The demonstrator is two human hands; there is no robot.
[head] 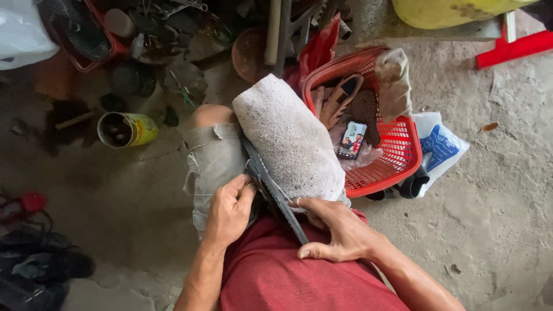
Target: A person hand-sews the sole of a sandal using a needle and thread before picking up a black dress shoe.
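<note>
1. Nearest the lens: red shirt [276, 276], with two bare forearms reaching forward from it.
2. Left hand [229, 208] curled shut around the near edge of a dark sole [271, 184], thumb on top, over a lap in khaki shorts [213, 161].
3. Right hand [337, 230] spread flat against the underside of the sole's near end, fingers bent loosely, not clenched; thumb pointing left along the shirt.
4. Sole: long, thin, grey-black, ribbed along the rim, running diagonally from the knee down toward the waist, held between both hands.
5. On top of the sole, touching it: a white cloth [291, 135], coarse and speckled with dark grit, rounded at its far end, resting across the thigh.
6. Floor [484, 190]: rough grey concrete, stained and cracked, with a dry leaf [488, 126] lying on it at right.
7. Just right of the cloth: a red basket [397, 155] on the floor, holding a phone [352, 140] with a lit screen, brown shoe parts and a beige rag draped over the far rim.
8. Beside the basket, right: a white-and-blue bag [440, 144], partly tucked under it.
9. Left of the knee: a yellow can [127, 129] lying on its side, open mouth facing left.
10. Far edge: a heap of dark metal scrap and tools [173, 34]; a yellow container [449, 11] at top right; black shoes [40, 265] at bottom left.
</note>
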